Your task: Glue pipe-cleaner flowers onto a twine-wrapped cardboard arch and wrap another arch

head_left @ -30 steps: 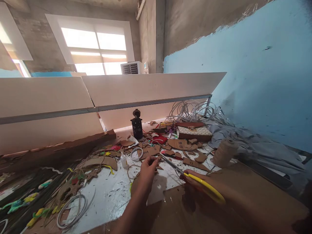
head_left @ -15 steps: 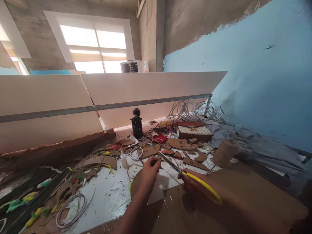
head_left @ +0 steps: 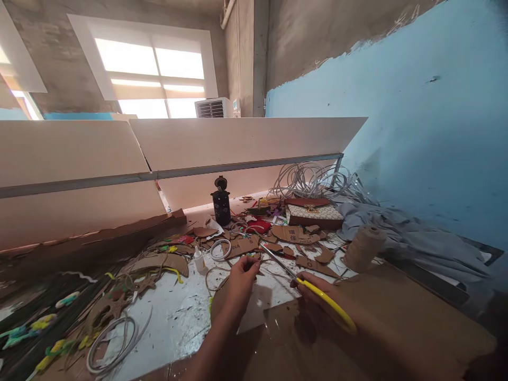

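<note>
**Stiff scissors, best held by the handle**

Above the table, the right hand grips the scissors, likely light, with blades toward the left hand, pinched narrow; whether that one holds anything is unclear.

Yellow-handled scissors; cream patterned bag, brown flap; black bottle

On the white desk, the black cylindrical bottle stands left of the brown-and-white rectangular handbag and behind the small white plastic bottle; the brown twine spool stands right of the yellow-handled metal scissors.
</note>
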The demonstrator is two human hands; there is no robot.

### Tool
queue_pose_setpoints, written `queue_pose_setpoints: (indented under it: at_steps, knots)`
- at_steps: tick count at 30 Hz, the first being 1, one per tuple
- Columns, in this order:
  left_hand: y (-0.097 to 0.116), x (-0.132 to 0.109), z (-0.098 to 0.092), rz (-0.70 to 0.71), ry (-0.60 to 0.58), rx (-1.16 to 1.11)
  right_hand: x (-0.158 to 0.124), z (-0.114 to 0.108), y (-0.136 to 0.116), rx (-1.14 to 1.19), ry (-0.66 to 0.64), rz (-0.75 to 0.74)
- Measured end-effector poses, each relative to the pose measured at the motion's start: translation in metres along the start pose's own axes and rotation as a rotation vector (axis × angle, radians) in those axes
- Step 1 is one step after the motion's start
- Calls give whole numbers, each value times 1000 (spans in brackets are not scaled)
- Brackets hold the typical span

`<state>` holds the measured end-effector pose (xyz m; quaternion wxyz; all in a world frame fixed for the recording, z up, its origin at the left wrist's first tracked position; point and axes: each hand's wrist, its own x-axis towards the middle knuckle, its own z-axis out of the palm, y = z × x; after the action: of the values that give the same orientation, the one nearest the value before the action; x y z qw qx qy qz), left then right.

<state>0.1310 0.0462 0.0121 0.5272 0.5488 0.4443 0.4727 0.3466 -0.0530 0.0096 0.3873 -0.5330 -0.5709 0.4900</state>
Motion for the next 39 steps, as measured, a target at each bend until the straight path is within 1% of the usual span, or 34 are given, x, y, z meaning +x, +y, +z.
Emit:
queue_pose_setpoints:
  at_steps: [2,4,6,7,9,12,15,16,17,18,20,21,22,24,26,29,34,39]
  knots:
    - [-1,2,-1,-6,2,6,7,-12,-1,-191,39,-23]
    - [-1,4,-4,-20,-7,17,17,-27,-4,-510,120,-39]
    - [1,6,-8,-33,-22,25,26,-39,-5,-834,173,10]
    - [2,7,-10,-29,-30,35,30,-42,-5,-953,185,38]
    - [5,6,-17,21,-45,114,34,-46,-3,-1077,186,61]
    - [9,3,-30,135,-45,347,33,-43,-3,-1175,182,51]
    - [15,-3,-40,196,-40,542,31,-38,-13,-1330,202,68]
    - [17,-4,-42,217,-44,590,32,-35,-19,-1329,219,39]
    - [19,-6,-43,242,-49,631,34,-31,-26,-1272,235,-20]
    - [21,-7,-43,270,-54,665,38,-25,-33,-1174,245,-105]
    - [23,-7,-42,329,-67,720,48,-11,-46,-891,222,-284]
    - [23,-7,-41,350,-77,743,54,-1,-51,-762,199,-343]
    - [22,-6,-41,363,-91,763,61,8,-55,-660,181,-367]
    - [19,-5,-39,371,-121,781,75,28,-57,-539,163,-330]
    - [14,-5,-39,354,-141,771,88,45,-52,-494,134,-268]
    - [6,-8,-38,318,-146,734,102,59,-39,-469,81,-218]
    - [-3,-11,-36,303,-182,646,116,63,-21,-428,35,-179]
    - [-9,-7,-36,270,-172,654,119,61,-11,-437,12,-144]
